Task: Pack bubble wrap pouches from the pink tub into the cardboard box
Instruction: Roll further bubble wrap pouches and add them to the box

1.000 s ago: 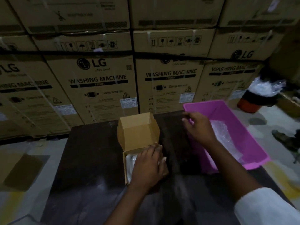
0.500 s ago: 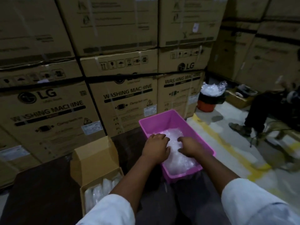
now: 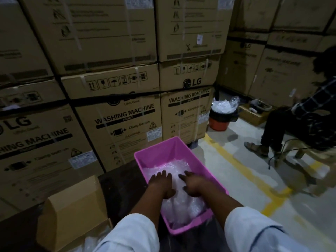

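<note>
The pink tub (image 3: 160,151) stands on the dark table, holding a pile of clear bubble wrap pouches (image 3: 181,208). Both my hands are down inside it. My left hand (image 3: 161,184) lies on the pile with fingers spread forward. My right hand (image 3: 193,186) lies beside it, fingers also stretched out, and a ridge of pouches shows between the two hands. The open cardboard box (image 3: 72,208) sits at the lower left with its lid flap raised. A few pouches (image 3: 87,242) show in it at the bottom edge, partly hidden by my left sleeve.
Stacked washing machine cartons (image 3: 118,106) form a wall right behind the table. On the floor at right stand an orange bin (image 3: 219,124) full of plastic wrap and a seated person (image 3: 300,128), with yellow floor lines (image 3: 245,171) between.
My left hand left the cardboard box and joined the right hand in the pink tub. The view swung right. Since half a second ago both hands' fingers have straightened over the pile.
</note>
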A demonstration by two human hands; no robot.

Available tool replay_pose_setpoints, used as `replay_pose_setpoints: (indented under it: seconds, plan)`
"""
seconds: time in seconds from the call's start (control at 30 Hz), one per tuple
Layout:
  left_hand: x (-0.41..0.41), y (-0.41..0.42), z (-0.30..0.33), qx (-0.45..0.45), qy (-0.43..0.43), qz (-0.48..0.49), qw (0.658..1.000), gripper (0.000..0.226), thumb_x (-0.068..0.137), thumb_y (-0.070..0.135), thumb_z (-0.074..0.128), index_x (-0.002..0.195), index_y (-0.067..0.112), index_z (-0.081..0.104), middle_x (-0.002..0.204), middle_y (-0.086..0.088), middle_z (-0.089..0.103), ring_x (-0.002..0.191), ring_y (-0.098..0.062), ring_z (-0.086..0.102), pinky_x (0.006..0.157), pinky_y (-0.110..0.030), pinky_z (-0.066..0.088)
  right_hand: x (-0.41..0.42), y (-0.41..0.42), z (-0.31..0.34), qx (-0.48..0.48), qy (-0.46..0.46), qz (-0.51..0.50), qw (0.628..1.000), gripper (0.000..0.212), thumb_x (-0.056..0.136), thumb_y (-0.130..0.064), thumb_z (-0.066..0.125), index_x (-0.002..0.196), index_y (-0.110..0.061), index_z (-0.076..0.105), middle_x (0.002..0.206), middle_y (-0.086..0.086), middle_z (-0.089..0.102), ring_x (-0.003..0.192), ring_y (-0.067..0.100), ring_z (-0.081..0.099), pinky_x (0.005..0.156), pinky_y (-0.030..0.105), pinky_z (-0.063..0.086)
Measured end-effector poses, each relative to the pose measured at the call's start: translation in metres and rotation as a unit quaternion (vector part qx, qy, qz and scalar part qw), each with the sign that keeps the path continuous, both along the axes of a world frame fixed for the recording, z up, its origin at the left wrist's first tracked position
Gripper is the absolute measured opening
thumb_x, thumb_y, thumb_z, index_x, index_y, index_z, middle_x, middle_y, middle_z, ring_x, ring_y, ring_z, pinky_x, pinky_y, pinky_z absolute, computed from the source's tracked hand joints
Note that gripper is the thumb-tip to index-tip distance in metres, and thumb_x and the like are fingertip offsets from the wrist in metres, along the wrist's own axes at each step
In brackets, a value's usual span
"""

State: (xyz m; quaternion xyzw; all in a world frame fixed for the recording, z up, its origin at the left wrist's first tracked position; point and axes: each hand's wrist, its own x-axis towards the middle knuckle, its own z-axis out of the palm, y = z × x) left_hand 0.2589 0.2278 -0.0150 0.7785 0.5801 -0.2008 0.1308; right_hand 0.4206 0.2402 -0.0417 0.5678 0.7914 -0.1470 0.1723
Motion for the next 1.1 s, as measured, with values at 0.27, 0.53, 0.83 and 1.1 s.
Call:
replay_pose_setpoints:
  seconds: [0.27, 0.53, 0.83, 1.1]
  plan:
    - [0.008, 0.02, -0.029, 0.017, -0.034, -0.001, 0.999, 0.064, 0.095, 0.042, 0.044, 0.148, 0.013, 0.024, 0.155, -0.015, 0.023, 0.137, -0.032, 0.031, 0.11, -0.045, 0.028, -0.006, 0.011, -0.025, 0.021, -0.014, 0.055, 0.998, 0.062, 0.096, -0.025, 0.049, 0.151, -0.017, 0.021, 0.157, 0.013, 0.021, 0.139, 0.032, 0.032, 0.108, 0.045, 0.036]
    - [0.012, 0.027, -0.042, 0.084, -0.029, -0.004, 0.996, 0.038, 0.093, 0.034, 0.049, 0.127, 0.018, 0.053, 0.13, -0.011, 0.051, 0.119, -0.029, 0.048, 0.1, -0.041, 0.033, -0.012, 0.017, -0.024, 0.089, 0.015, 0.054, 0.994, 0.036, 0.089, -0.009, 0.051, 0.123, -0.017, 0.056, 0.12, 0.011, 0.058, 0.108, 0.031, 0.058, 0.087, 0.039, 0.048]
    - [0.001, 0.035, -0.026, 0.147, -0.202, 0.051, 0.967, 0.019, 0.093, 0.031, 0.048, 0.101, 0.021, 0.063, 0.109, -0.003, 0.065, 0.103, -0.026, 0.059, 0.088, -0.037, 0.044, 0.005, 0.025, -0.017, 0.18, 0.188, 0.024, 0.965, 0.025, 0.086, -0.013, 0.047, 0.097, -0.004, 0.068, 0.1, 0.02, 0.064, 0.09, 0.037, 0.062, 0.076, 0.039, 0.051]
    - [-0.018, 0.034, 0.012, 0.094, -0.376, 0.073, 0.919, 0.08, 0.08, 0.059, 0.063, 0.147, 0.029, 0.03, 0.147, 0.001, 0.042, 0.132, -0.02, 0.042, 0.108, -0.036, 0.036, 0.006, 0.031, 0.041, 0.191, 0.298, -0.083, 0.931, 0.018, 0.089, -0.026, 0.054, 0.106, -0.019, 0.059, 0.099, 0.008, 0.069, 0.093, 0.031, 0.063, 0.073, 0.035, 0.049]
